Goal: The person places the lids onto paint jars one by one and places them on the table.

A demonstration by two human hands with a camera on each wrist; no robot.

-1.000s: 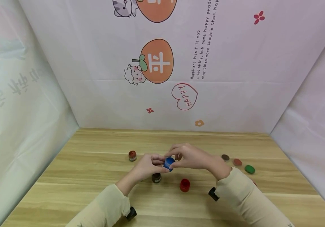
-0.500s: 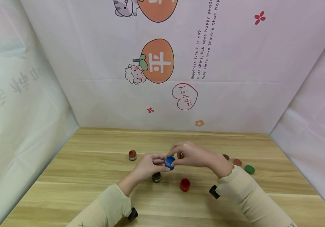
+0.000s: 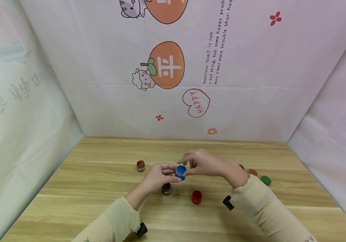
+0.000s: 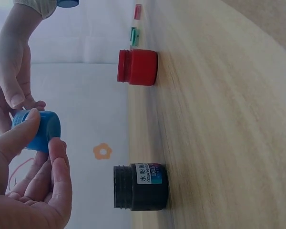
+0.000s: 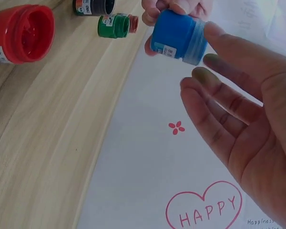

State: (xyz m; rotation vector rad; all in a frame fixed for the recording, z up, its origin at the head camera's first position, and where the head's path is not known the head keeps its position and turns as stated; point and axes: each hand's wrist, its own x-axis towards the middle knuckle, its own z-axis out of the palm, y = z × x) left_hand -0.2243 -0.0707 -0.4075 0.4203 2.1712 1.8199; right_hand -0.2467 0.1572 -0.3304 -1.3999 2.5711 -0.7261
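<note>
My left hand [image 3: 158,176] holds a small blue paint jar [image 3: 180,172] above the table, thumb on one side and fingers on the other. Its pale, see-through neck points toward my right hand [image 3: 204,164]. In the right wrist view, the right thumb [image 5: 214,32] is at the jar's rim and the other fingers are spread in a loose curve, apart from the jar. Greenish stains mark two fingertips. A black paint jar [image 4: 140,187] and a lidless red paint jar [image 4: 142,67] stand upright on the table below the hands.
A reddish-brown jar [image 3: 141,166] stands further back left. The right wrist view also shows a green jar [image 5: 113,26]. To the right lie a green lid [image 3: 265,180], an orange-brown lid [image 3: 253,172] and a dark lid [image 3: 241,166], partly hidden. A printed cloth wall [image 3: 124,111] rises behind.
The right index finger has lifted a little off the blue jar's rim, and the right hand has risen slightly. The left hand keeps its hold; the jar has risen a little.
</note>
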